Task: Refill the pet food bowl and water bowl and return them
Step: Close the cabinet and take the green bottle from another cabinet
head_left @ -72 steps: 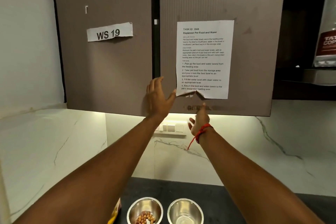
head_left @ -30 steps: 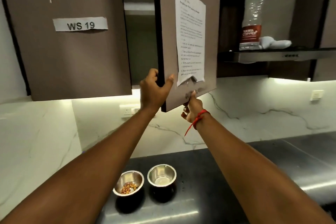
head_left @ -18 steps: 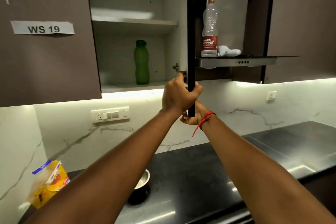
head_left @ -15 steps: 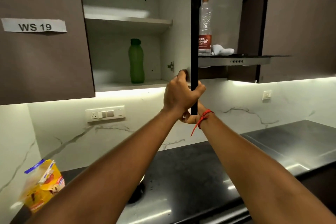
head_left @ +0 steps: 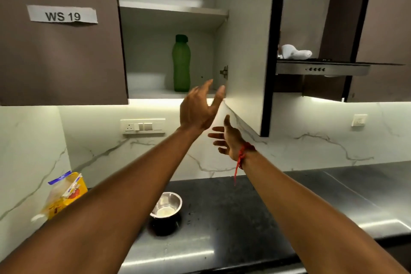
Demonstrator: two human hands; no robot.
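Left hand: raised before the open cupboard's lower edge, fingers straight and spread wide, holding nothing; thumb tip just beside the door's hinge side, contact not discernible.
Right hand: below and right of the left hand, under the door's bottom edge, fingers spread wide, holding nothing; red thread at the wrist.
Cupboard door: swung open, white inner face showing.
Green bottle: upright and capped on the lower shelf.
Paper label: fixed to the closed brown door at left, reads "WS 19".
Steel bowl: on the black tabletop, partly hidden behind the left forearm; contents not discernible.
Yellow bag: far left, against the marble wall, blue top edge, print too blurred to read.
Switch plate: on the wall below the cupboard.
Range hood: right of the door, white cloth on top.
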